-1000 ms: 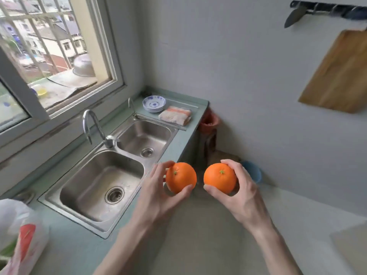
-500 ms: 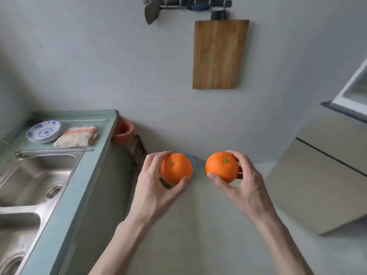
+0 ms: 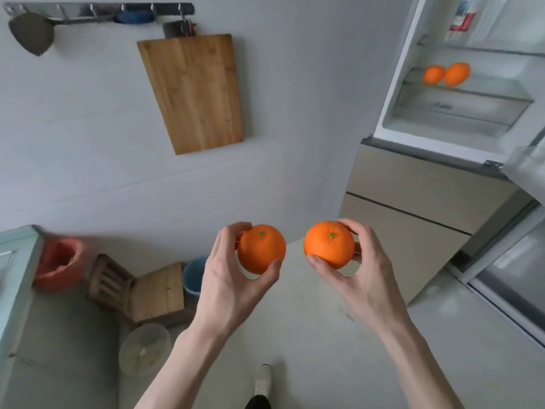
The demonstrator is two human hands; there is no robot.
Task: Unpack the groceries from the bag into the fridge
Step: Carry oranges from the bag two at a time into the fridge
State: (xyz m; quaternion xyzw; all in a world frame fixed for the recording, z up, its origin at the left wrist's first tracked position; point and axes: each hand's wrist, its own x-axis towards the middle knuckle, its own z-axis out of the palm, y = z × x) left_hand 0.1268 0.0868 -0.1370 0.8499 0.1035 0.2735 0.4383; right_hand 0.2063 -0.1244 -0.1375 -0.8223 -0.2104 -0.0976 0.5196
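The view has swung right since a second ago: the sink is gone, the open fridge appears. Left hand grips one orange; right hand grips another orange. Two oranges lie on a fridge shelf.

Left orange: round, stem up, gripped in left hand.
Right orange: same, in right hand.
Fridge: open, two oranges on shelf's left end.

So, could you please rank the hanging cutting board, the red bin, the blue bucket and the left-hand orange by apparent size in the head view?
1. Cutting board
2. Red bin
3. Left-hand orange and blue bucket: unsure, since the orange is nearer and the bucket is partly hidden.
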